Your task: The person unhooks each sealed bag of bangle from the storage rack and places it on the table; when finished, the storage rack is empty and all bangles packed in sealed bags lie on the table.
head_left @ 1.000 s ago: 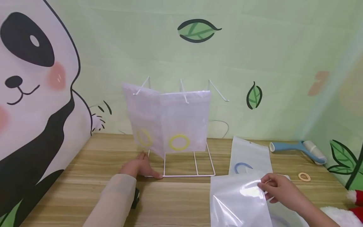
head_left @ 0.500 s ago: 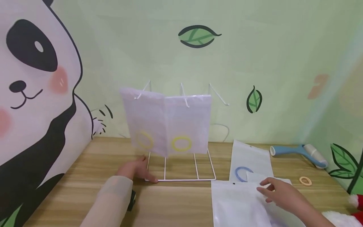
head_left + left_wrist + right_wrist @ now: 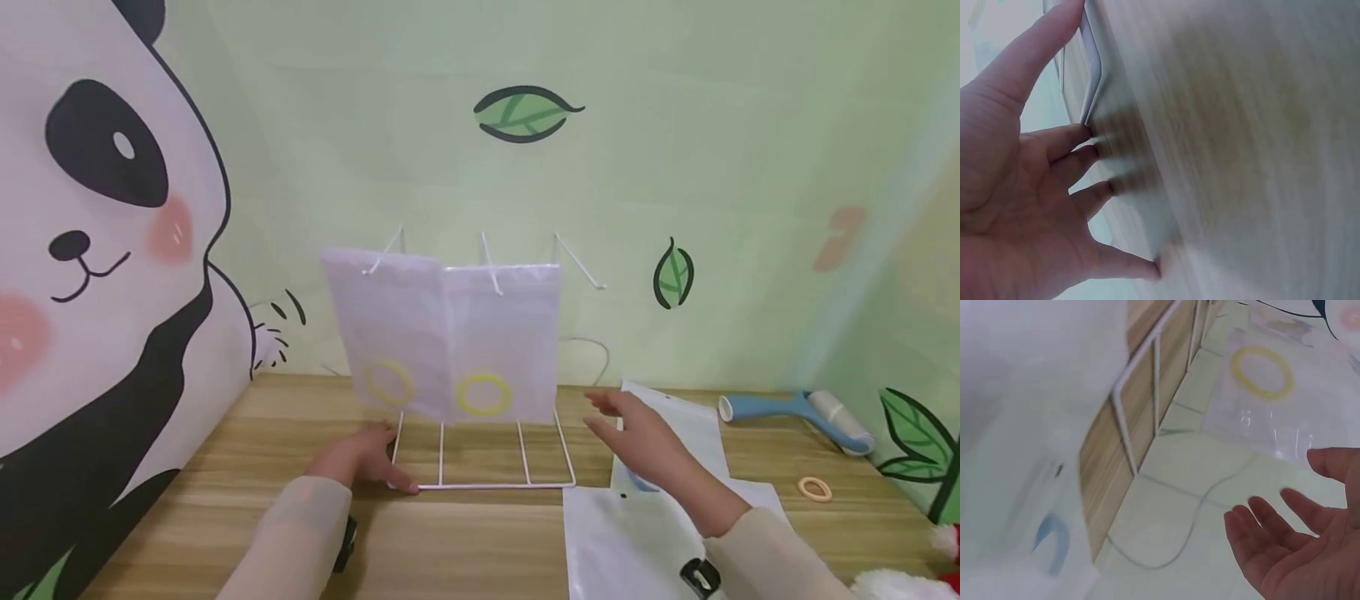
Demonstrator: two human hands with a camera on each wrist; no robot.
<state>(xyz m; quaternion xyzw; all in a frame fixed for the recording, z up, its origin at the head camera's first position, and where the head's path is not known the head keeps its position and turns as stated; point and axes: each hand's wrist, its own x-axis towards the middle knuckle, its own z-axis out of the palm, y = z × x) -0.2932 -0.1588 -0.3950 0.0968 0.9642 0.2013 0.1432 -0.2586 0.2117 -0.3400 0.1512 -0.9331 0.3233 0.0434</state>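
Observation:
A white wire rack (image 3: 495, 487) with three prongs stands on the wooden table. From its left and middle prongs hang two frosted bags, the left bag (image 3: 390, 317) and the middle bag (image 3: 517, 333), each with a yellow ring (image 3: 484, 395) low inside. My left hand (image 3: 367, 457) steadies the rack's front left corner. In the left wrist view its thumb (image 3: 1035, 50) lies on the wire, with the other fingertips spread on the wood. My right hand (image 3: 637, 433) hovers right of the rack, fingers loosely extended, holding nothing.
More frosted bags lie at right: a near bag (image 3: 618, 533) and a back bag (image 3: 693, 425), partly covered by my right hand. Further right are a blue-handled lint roller (image 3: 795, 408), a tan ring (image 3: 814, 489) and red-and-white plush (image 3: 900, 583). The rack's right prong (image 3: 579, 260) is bare.
My right hand has let go of the near bag's edge and moved up and left toward the rack. That bag now lies flatter. The left hand keeps its place at the rack's corner.

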